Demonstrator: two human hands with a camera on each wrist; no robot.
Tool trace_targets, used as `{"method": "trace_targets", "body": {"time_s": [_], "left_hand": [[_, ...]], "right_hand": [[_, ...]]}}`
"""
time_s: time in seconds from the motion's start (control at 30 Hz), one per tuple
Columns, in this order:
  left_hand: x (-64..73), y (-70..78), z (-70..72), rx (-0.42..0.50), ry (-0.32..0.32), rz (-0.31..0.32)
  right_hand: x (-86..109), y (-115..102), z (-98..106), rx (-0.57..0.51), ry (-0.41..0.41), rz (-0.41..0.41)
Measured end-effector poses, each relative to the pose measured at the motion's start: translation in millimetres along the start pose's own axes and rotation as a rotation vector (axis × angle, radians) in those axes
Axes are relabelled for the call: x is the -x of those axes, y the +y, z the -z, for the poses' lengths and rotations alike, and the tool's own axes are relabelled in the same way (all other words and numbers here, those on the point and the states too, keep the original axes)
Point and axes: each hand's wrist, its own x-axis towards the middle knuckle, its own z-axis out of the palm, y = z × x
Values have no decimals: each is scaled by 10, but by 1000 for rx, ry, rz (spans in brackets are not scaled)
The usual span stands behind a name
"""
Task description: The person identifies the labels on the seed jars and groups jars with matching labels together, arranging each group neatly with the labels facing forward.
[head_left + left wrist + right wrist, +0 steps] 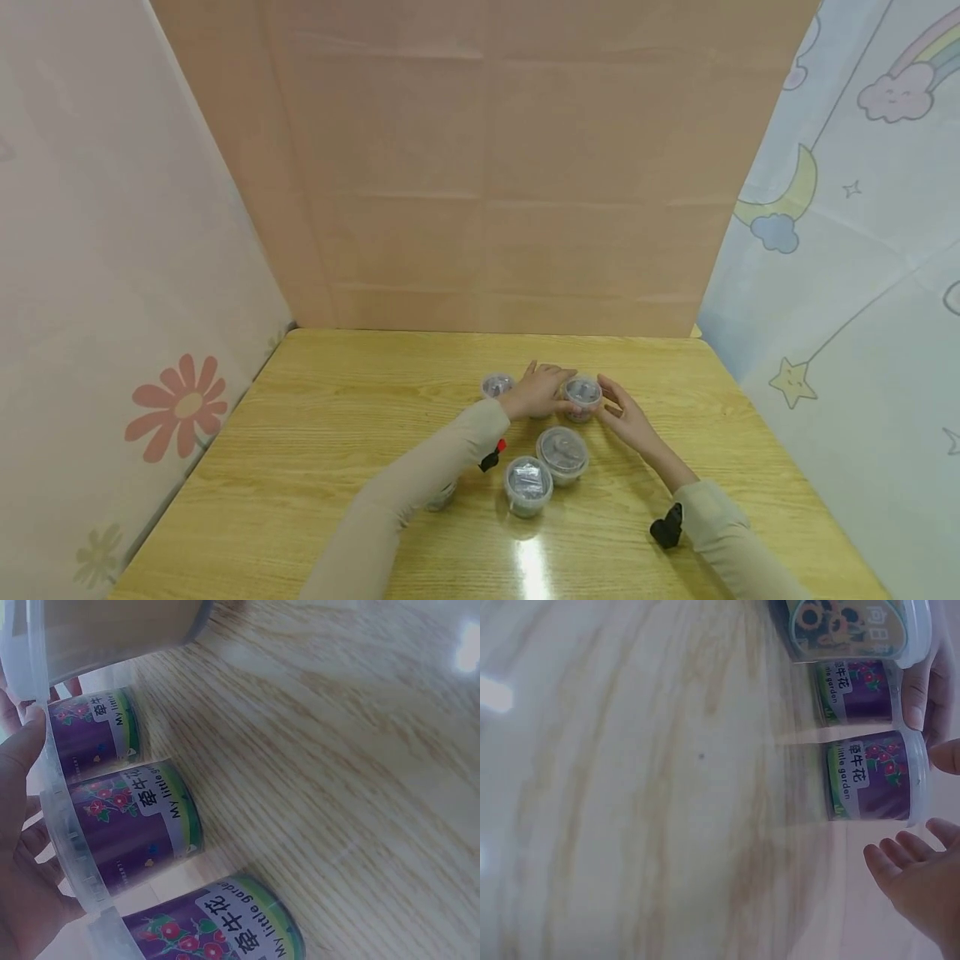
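Note:
Toward the back of the table, my left hand (538, 390) holds the rightmost purple-labelled lidded tub (582, 396) between thumb and fingers. Its thumb lies at the lid's rim in the left wrist view. From the other side my right hand (628, 421) reaches round the same tub, fingers loosely spread; in the right wrist view its fingertips (881, 862) are apart from the tub wall. A second purple tub (124, 832) stands just left, partly behind my left hand. Another purple tub (497, 385) is left of that one. The labels read "My little garden".
Nearer to me stand a wider lidded tub (562, 454) and a tub (528, 486) with a grey packet inside. One more tub (442, 497) is mostly hidden under my left sleeve. A tan panel (480, 208) rises behind the wooden table (337, 433).

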Motion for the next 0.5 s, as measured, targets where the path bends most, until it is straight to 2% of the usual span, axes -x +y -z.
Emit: {"method": "trace_targets", "body": {"time_s": [0.5], "left_hand": [[140, -2, 145, 70, 55, -51]], "right_hand": [[2, -45, -16, 2, 40, 13]]}}
